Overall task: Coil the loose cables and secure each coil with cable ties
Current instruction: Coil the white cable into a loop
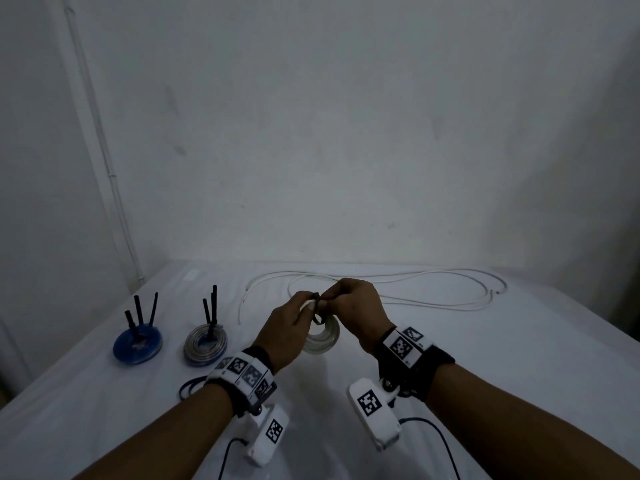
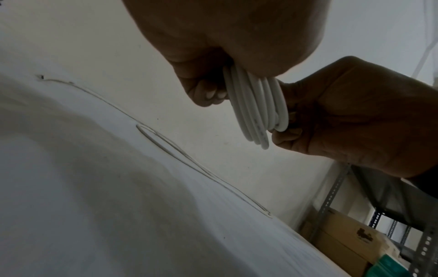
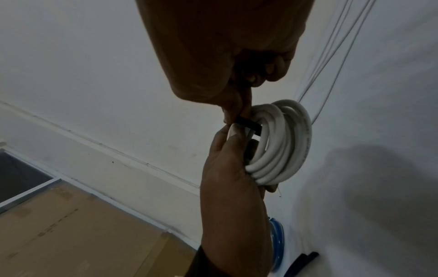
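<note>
Left hand (image 1: 282, 336) clenches the round white cable coil (image 3: 279, 142) upright – loops stay bunched (presumably); right hand (image 1: 356, 311) pinches the thin black cable tie (image 3: 249, 124) – threading it around.

White-covered table (image 1: 485, 358), blue coil (image 1: 138, 344), grey coil (image 1: 206, 344), loose white cable (image 1: 433, 289)

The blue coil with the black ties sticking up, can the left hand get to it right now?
Probably not yet: the left hand is gripping the white cable coil. The path across the white tablecloth to the blue cable coil looks open.
</note>
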